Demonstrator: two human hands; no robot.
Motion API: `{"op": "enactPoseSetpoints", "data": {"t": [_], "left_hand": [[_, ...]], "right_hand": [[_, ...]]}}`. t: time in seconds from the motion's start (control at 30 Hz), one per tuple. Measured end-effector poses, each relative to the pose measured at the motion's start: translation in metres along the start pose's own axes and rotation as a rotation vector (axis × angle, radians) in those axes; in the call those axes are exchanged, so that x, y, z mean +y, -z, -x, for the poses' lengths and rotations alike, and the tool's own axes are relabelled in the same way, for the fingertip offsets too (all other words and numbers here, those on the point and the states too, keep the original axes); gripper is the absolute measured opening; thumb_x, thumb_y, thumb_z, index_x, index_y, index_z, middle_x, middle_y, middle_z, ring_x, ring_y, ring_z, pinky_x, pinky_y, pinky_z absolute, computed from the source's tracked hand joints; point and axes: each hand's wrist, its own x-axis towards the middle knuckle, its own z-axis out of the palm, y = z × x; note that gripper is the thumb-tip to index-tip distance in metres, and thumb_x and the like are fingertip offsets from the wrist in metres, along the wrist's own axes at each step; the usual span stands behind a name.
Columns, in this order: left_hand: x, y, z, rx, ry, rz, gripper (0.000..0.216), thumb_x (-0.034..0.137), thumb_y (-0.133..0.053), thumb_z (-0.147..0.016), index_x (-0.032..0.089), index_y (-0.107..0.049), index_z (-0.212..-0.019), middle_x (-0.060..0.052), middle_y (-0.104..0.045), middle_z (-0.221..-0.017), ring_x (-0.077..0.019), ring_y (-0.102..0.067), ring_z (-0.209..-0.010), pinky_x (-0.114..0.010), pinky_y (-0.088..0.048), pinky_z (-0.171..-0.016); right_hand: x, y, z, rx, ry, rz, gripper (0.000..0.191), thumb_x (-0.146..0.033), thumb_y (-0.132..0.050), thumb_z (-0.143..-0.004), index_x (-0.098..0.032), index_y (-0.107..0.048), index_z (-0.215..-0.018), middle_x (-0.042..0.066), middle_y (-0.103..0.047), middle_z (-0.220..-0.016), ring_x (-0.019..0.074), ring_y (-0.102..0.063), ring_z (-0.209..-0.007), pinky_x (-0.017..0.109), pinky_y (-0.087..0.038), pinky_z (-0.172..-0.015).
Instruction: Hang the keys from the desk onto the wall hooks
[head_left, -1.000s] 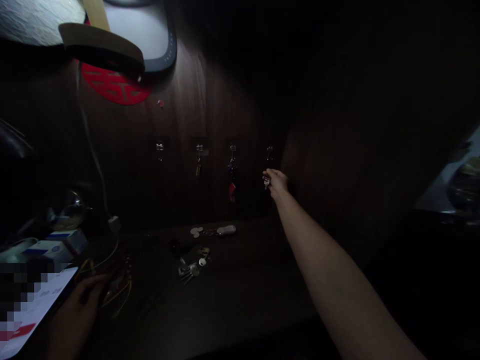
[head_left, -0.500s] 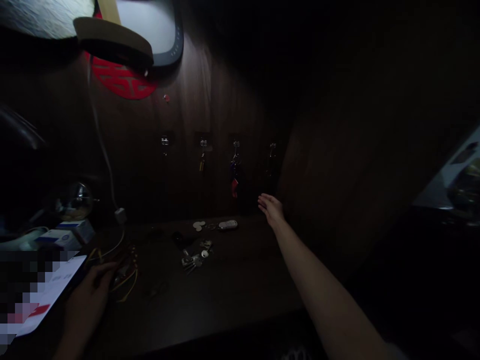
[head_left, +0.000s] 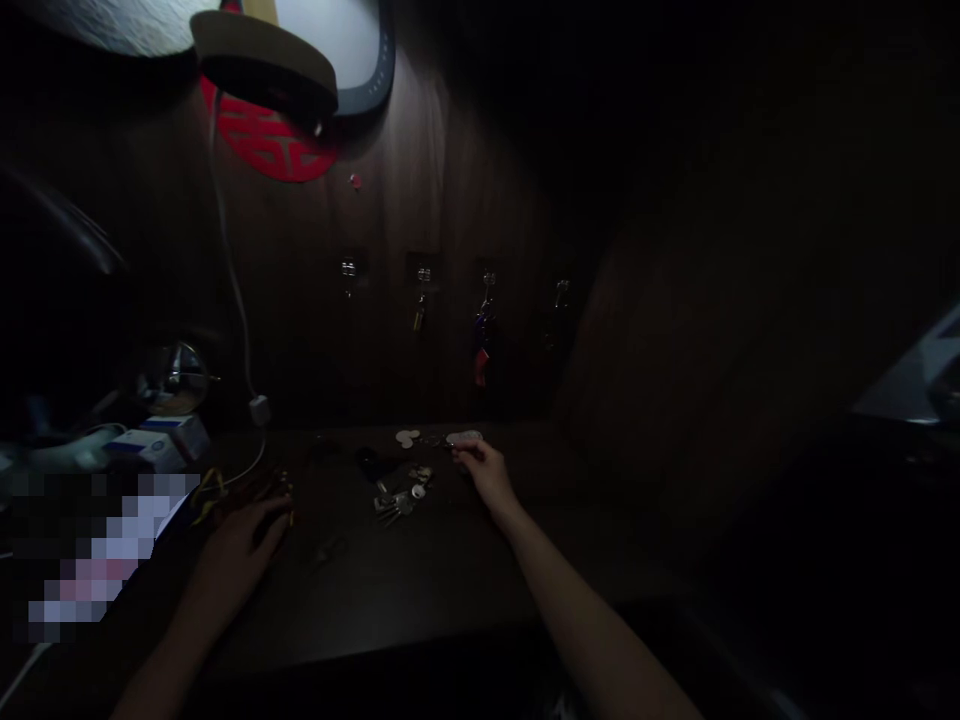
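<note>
The right hand (head_left: 486,472) stands just right of the key bunch (head_left: 395,505), which serves here as the reference point. Its fingers (head_left: 466,451) curl down onto a white key fob (head_left: 465,437) lying just beyond the bunch; contact is recorded, but the poor light does not show whether they grip it. Pale round tags (head_left: 407,437) lie beyond the bunch, left of the fob. The left hand (head_left: 240,550) rests well left of the bunch, fingers loosely curved and apparently holding nothing, just beside tangled yellow wires (head_left: 208,497). Beyond the bunch, metal hooks (head_left: 424,272) run along a dark wood panel (head_left: 450,200); a keyring with a red tag (head_left: 481,366) hangs from one.
</note>
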Motion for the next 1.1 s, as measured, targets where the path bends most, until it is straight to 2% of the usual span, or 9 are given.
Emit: {"op": "enactPoseSetpoints", "data": {"t": [0.2,0.33,0.47,0.6,0.87,0.97,1.1], "left_hand": [[0.002,-0.005,0.001,-0.057,-0.123,-0.036,0.043,0.050,-0.043,-0.080,0.022,-0.066,-0.104,-0.006,-0.071,-0.106,-0.0231,-0.064,-0.100,-0.036,-0.050,-0.089],[0.003,-0.010,0.000,-0.148,-0.234,-0.059,0.041,0.044,-0.042,-0.083,0.025,-0.063,-0.112,-0.004,-0.067,-0.116,-0.0223,-0.060,-0.108,-0.039,-0.046,-0.095],[0.002,-0.014,0.000,-0.193,-0.282,-0.036,0.039,0.037,-0.041,-0.085,0.030,-0.059,-0.119,-0.002,-0.063,-0.123,-0.0207,-0.056,-0.115,-0.040,-0.043,-0.099],[0.001,-0.012,0.001,-0.242,-0.321,0.048,0.037,0.032,-0.039,-0.087,0.034,-0.060,-0.118,0.001,-0.063,-0.123,-0.0195,-0.055,-0.116,-0.038,-0.043,-0.099],[-0.008,-0.024,0.003,-0.282,-0.356,0.213,0.034,0.027,-0.040,-0.087,0.034,-0.067,-0.107,-0.001,-0.069,-0.111,-0.0180,-0.061,-0.105,-0.033,-0.047,-0.093],[0.009,-0.028,0.003,-0.287,-0.349,0.247,0.035,0.027,-0.038,-0.089,0.034,-0.064,-0.111,-0.001,-0.068,-0.114,-0.0175,-0.060,-0.106,-0.034,-0.046,-0.094],[0.053,-0.034,0.004,-0.297,-0.309,0.268,0.037,0.025,-0.036,-0.090,0.031,-0.059,-0.118,-0.002,-0.064,-0.120,-0.0181,-0.058,-0.110,-0.036,-0.045,-0.096]], "right_hand": [[0.005,-0.015,0.020,-0.230,0.362,0.411,0.024,-0.015,-0.047,-0.077,-0.023,-0.068,-0.088,0.002,-0.067,-0.094,0.0173,-0.059,-0.094,0.033,-0.043,-0.088],[-0.002,-0.016,0.025,-0.379,0.402,0.619,0.031,-0.013,-0.048,-0.081,-0.026,-0.066,-0.103,0.004,-0.062,-0.113,0.0177,-0.052,-0.109,0.037,-0.038,-0.095],[-0.010,-0.017,0.031,-0.489,0.413,0.812,0.030,-0.023,-0.051,-0.085,-0.034,-0.061,-0.111,0.002,-0.055,-0.127,0.0208,-0.045,-0.119,0.045,-0.033,-0.097],[-0.011,-0.019,0.033,-0.453,0.410,0.848,0.024,-0.024,-0.050,-0.087,-0.032,-0.064,-0.106,0.002,-0.059,-0.122,0.0205,-0.047,-0.116,0.044,-0.033,-0.096],[0.004,-0.011,0.021,-0.196,0.389,0.917,0.023,-0.015,-0.050,-0.083,-0.026,-0.066,-0.095,0.006,-0.062,-0.115,0.0235,-0.050,-0.110,0.042,-0.037,-0.089],[0.003,-0.009,0.022,-0.158,0.412,0.908,0.021,-0.016,-0.051,-0.083,-0.025,-0.066,-0.095,0.007,-0.061,-0.114,0.0241,-0.048,-0.111,0.042,-0.037,-0.089],[-0.008,-0.017,0.034,-0.211,0.484,0.845,0.019,-0.018,-0.049,-0.086,-0.024,-0.064,-0.094,0.005,-0.063,-0.106,0.0213,-0.051,-0.105,0.038,-0.037,-0.087]]}}
